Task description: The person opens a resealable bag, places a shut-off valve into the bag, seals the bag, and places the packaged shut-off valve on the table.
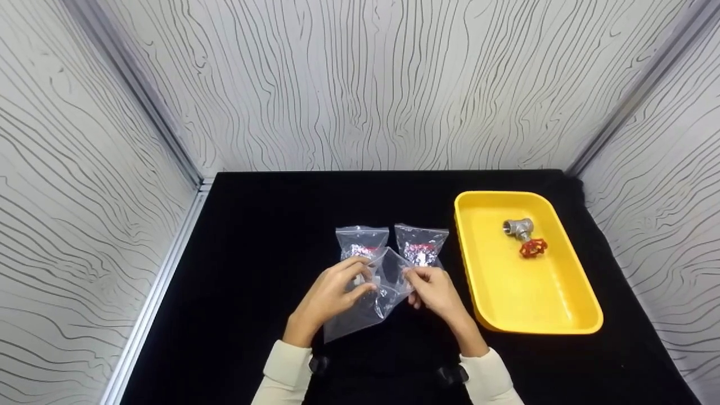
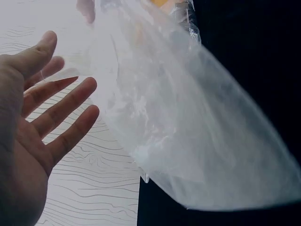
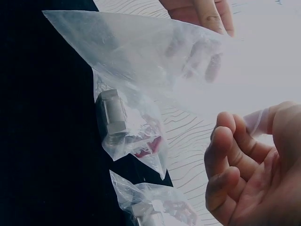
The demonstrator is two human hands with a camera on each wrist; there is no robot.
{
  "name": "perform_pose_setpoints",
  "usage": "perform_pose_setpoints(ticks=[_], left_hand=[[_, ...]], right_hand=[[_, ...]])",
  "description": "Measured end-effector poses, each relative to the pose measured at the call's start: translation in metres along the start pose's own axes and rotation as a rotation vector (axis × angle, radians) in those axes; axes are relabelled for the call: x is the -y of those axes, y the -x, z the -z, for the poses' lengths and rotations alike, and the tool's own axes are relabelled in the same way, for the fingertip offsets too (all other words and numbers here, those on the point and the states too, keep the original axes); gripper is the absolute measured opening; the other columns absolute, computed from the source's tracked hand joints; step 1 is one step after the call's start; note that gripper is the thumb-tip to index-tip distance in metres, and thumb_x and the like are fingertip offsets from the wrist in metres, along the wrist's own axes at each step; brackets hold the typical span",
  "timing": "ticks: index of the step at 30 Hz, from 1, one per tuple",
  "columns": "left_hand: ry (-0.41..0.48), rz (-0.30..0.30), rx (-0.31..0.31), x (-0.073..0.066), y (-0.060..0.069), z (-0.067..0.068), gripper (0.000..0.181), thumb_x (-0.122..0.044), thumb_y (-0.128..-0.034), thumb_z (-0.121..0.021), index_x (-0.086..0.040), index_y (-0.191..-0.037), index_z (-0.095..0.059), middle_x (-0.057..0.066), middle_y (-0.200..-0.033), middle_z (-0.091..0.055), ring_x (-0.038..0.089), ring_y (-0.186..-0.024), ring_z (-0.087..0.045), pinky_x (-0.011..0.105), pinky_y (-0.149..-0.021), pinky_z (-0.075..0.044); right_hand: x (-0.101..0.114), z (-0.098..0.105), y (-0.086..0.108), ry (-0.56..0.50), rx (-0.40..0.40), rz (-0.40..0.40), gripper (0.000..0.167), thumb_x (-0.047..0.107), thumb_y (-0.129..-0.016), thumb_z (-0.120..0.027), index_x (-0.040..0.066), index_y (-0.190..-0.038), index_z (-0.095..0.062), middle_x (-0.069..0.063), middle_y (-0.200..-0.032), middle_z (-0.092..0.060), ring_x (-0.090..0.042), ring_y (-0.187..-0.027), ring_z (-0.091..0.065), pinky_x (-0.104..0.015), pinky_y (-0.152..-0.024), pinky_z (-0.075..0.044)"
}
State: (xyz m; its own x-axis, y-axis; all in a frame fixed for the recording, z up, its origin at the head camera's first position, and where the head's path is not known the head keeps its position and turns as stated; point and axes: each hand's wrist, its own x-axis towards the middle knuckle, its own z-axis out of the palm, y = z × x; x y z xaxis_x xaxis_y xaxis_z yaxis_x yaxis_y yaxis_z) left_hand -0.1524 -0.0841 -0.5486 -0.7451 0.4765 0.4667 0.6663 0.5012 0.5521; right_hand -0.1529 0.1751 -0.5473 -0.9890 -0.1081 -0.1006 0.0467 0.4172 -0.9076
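Note:
A clear plastic bag (image 1: 360, 320) (image 2: 188, 122) (image 3: 127, 42) spreads between the hands, its mouth held wide. My right hand (image 1: 439, 292) (image 3: 254, 165) pinches one edge of the mouth between thumb and forefinger. My left hand (image 1: 332, 289) (image 2: 51, 103) is at the opposite side, fingers apart and gently bent; some of its fingers show through the plastic in the right wrist view, whether inside or behind I cannot tell. Just beyond the hands lie two filled zip bags, one at left (image 1: 363, 239) and one at right (image 1: 422, 239); the right wrist view shows metal fittings (image 3: 113, 113) in them.
To the right, a yellow tray (image 1: 523, 292) holds a metal valve (image 1: 518, 228) with a red handwheel (image 1: 533, 247). Black cloth (image 1: 264, 236) covers the table, and pale wood-patterned panels (image 1: 349, 84) stand at the back and both sides.

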Motion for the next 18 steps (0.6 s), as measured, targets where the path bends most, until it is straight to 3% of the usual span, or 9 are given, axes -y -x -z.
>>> perform_pose_setpoints(ticks=[8, 18], left_hand=[[0.053, 0.014, -0.003, -0.0013, -0.0006, -0.0025, 0.02, -0.033, -0.0995, -0.075, -0.014, -0.105, -0.071, 0.002, -0.14, -0.07, 0.02, -0.117, -0.073, 0.031, -0.099, -0.062], [0.077, 0.033, 0.005, -0.0013, -0.0004, -0.0022, 0.018, -0.031, -0.1001, -0.075, -0.014, -0.105, -0.072, 0.002, -0.139, -0.071, 0.018, -0.11, -0.073, 0.03, -0.092, -0.063]], right_hand=[[-0.0028, 0.0008, 0.0, 0.054, 0.039, 0.028, 0.041, 0.033, -0.107, -0.065, 0.007, -0.076, -0.069, -0.004, -0.061, -0.071, -0.011, -0.045, -0.061, -0.02, -0.04, -0.044], [-0.003, 0.0055, -0.0012, 0.067, 0.021, 0.037, 0.036, 0.034, -0.107, -0.066, 0.009, -0.081, -0.069, -0.002, -0.067, -0.072, -0.014, -0.048, -0.061, -0.023, -0.042, -0.048]])
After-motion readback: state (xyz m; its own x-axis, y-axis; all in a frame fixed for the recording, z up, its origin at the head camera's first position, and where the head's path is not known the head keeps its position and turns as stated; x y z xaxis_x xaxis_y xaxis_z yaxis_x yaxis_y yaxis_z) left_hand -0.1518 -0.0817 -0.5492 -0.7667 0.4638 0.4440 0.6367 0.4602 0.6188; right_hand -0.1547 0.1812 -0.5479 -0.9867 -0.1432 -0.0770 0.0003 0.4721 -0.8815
